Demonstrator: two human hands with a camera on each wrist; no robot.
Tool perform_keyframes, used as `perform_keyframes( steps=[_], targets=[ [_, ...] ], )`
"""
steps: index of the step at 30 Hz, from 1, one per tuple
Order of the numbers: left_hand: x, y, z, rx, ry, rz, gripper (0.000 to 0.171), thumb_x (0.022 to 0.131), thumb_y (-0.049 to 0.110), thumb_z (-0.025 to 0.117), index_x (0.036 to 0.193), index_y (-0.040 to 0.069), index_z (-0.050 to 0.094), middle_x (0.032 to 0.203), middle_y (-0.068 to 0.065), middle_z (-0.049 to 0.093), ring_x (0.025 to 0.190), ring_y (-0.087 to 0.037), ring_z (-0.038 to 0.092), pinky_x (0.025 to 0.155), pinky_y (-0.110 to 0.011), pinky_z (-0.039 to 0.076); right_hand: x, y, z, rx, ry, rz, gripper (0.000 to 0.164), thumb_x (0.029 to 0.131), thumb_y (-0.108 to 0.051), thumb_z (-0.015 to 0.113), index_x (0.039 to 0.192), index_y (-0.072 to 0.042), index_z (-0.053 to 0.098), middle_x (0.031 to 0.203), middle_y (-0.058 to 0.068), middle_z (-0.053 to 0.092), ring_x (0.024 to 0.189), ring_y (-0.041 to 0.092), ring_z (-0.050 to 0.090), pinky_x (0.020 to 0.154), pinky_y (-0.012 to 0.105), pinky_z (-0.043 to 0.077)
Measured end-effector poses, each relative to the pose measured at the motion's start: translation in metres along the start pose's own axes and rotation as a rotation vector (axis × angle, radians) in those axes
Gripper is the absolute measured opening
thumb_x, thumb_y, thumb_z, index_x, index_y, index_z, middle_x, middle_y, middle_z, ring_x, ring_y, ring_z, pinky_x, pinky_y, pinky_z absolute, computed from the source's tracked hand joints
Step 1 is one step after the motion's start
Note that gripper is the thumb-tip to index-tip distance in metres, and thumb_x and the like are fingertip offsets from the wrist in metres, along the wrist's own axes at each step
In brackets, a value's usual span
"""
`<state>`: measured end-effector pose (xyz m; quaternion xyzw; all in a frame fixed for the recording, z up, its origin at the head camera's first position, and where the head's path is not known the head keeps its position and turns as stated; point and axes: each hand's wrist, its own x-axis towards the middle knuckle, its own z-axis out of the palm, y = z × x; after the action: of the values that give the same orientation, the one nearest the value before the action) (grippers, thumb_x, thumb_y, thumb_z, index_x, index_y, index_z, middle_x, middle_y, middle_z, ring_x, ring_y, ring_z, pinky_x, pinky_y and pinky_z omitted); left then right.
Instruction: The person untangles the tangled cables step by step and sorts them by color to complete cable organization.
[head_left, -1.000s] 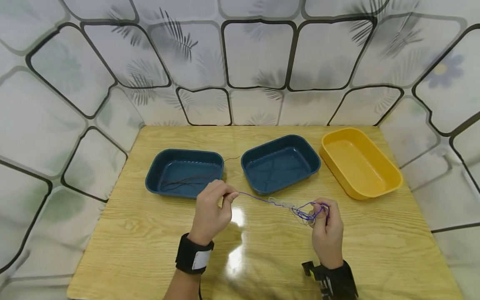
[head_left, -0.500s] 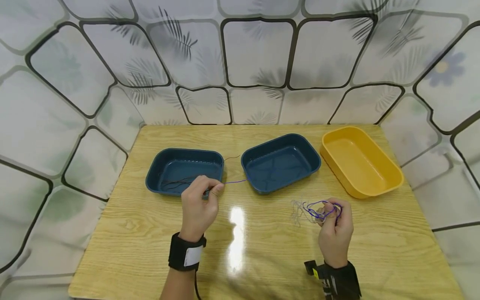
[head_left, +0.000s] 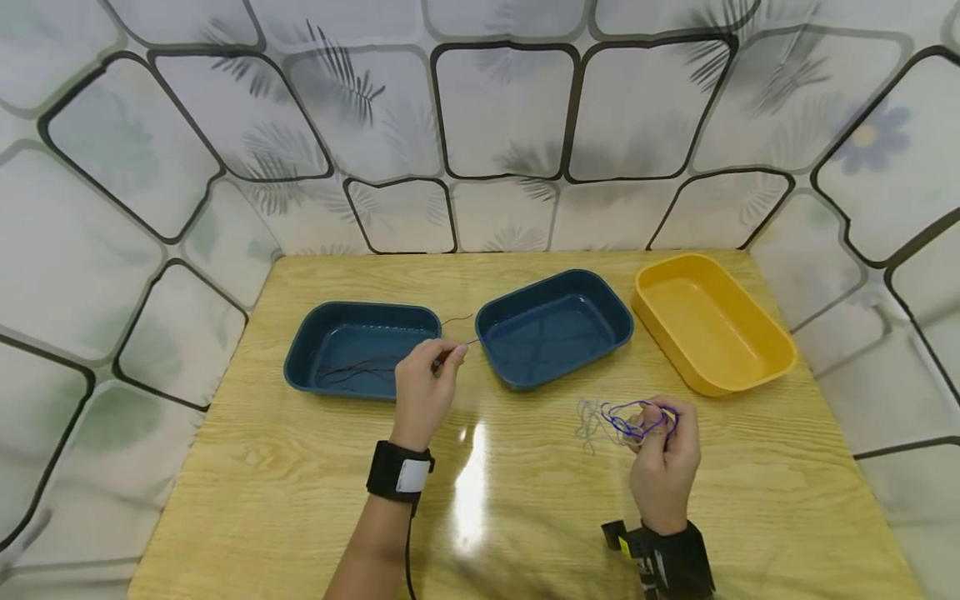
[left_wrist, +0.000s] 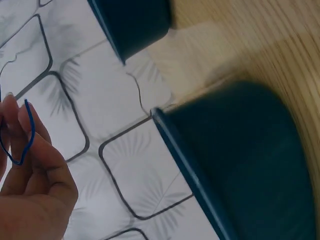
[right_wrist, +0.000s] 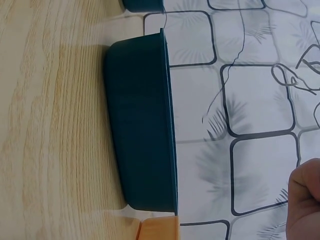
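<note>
My left hand pinches a single blue string between thumb and fingertips, over the gap between the two dark blue bins. In the left wrist view the string bends in a loop at the fingers; in the head view a short end points toward the middle bin. My right hand holds a loose tangle of blue string above the table, in front of the yellow bin. Thin pale strings hang from the tangle's left side. Fingers hide part of the bundle.
Several dark strings lie in the left dark blue bin, and one thin end sticks out over its right side. A yellow bin stands at the back right. Patterned cloth rises behind the wooden table.
My left hand drew the blue string leftward out of the tangle, then moved up and slightly right. The right hand shifted a little right and keeps the rest of the bundle.
</note>
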<state>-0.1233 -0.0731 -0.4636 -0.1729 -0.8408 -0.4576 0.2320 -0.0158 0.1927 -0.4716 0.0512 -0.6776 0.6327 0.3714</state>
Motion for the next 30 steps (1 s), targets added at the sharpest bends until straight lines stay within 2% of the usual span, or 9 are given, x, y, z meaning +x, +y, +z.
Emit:
perform_keyframes(
  steps=[7,15,23,30],
  targets=[
    [0.005,-0.003,0.025,0.010,-0.046,-0.086,0.010,0.094,0.015,0.074,0.094,0.006,0.077,0.086,-0.005,0.061,0.076,-0.018,0.060,0.063,-0.033,0.048,-0.002,0.003,-0.005,0.058,-0.015,0.016,0.012,0.103,0.014,0.037,0.107,0.025,0.040,0.075,0.010,0.051,0.061,0.012,0.052,0.053,0.016,0.043],
    [0.012,0.000,0.047,0.005,-0.073,-0.147,0.013,0.092,0.017,0.076,0.093,0.005,0.078,0.100,-0.012,0.054,0.085,-0.026,0.054,0.072,-0.038,0.048,-0.001,0.006,-0.011,0.094,-0.017,0.000,0.010,0.101,0.018,0.035,0.108,0.025,0.040,0.074,0.012,0.050,0.060,0.014,0.051,0.052,0.017,0.041],
    [0.025,0.011,0.070,0.025,-0.154,-0.210,0.015,0.093,0.018,0.076,0.097,0.004,0.079,0.092,-0.010,0.053,0.084,-0.028,0.052,0.076,-0.040,0.046,0.001,0.001,-0.016,-0.059,-0.009,0.059,0.015,0.105,0.008,0.037,0.106,0.022,0.041,0.079,0.013,0.052,0.066,0.010,0.055,0.055,0.016,0.047],
    [0.026,0.011,0.081,0.087,-0.189,-0.217,0.016,0.093,0.019,0.075,0.099,0.004,0.080,0.095,-0.010,0.057,0.089,-0.029,0.053,0.081,-0.042,0.045,0.004,0.000,-0.018,-0.017,-0.006,0.071,0.016,0.106,0.006,0.038,0.107,0.022,0.040,0.079,0.017,0.051,0.065,0.016,0.053,0.055,0.017,0.046]
  ],
)
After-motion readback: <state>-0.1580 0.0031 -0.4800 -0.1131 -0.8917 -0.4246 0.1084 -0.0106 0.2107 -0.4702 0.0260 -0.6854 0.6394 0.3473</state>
